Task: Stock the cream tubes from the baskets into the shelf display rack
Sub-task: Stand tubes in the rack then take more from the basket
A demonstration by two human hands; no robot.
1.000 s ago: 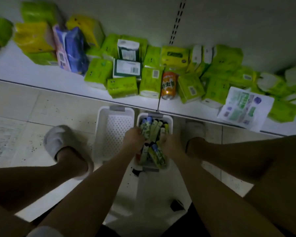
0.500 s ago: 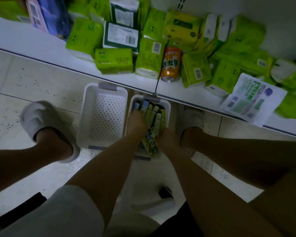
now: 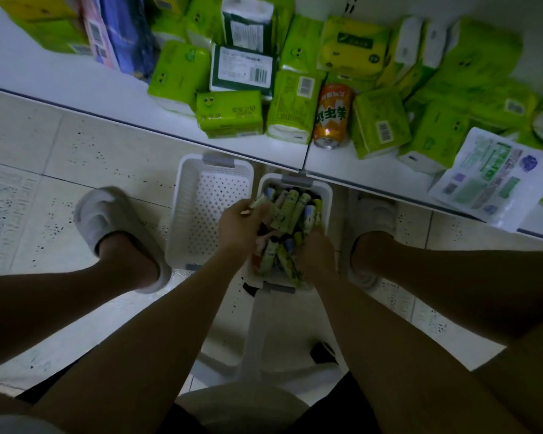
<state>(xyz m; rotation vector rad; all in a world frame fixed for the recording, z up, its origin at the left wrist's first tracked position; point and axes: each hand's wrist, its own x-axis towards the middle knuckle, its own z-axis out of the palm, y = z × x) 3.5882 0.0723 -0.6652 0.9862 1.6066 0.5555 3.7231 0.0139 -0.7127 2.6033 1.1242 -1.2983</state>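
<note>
Hands both down in a white perforated plastic basket on pale speckled floor tiles, heaped with slim green and yellow cream tubes. Left hand curled round several tubes near the far end; right hand sunk among tubes, fingers hidden, grip not discernible. Just beside, a second white perforated basket, bare inside. Above, on a white shelf, glossy green tissue packs, barcodes visible, and an orange drink can with Chinese lettering, unreadable.
</note>
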